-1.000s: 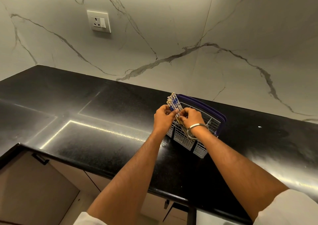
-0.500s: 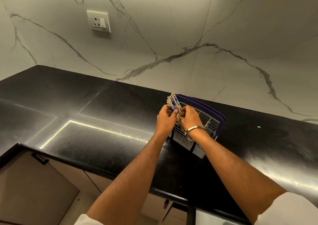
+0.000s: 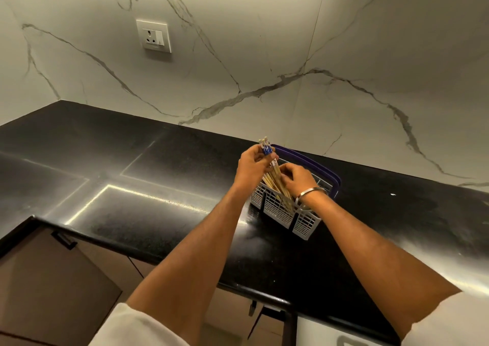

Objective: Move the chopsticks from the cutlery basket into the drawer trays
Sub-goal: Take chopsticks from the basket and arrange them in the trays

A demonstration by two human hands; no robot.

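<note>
The chopsticks (image 3: 275, 179) stand upright in the cutlery basket (image 3: 284, 210), which sits on the black table (image 3: 132, 200) at about 1 o'clock from the person. They look thin, stiff and light, probably wood or bamboo with a smooth finish, so a loose bundle can fan out or slip. I judge the best place to hold is near the upper, patterned ends, with all sticks squeezed together.

The left hand (image 3: 254, 164) has its grip closed around the top of a small bundle. The right hand (image 3: 297, 179) pinches the shafts just at 4 o'clock of it, above the basket.

Count: one basket, two hands, one bracelet (image 3: 308, 193) on the right wrist. The chopsticks are several, but I cannot count them exactly. No drawer trays are visible.
</note>
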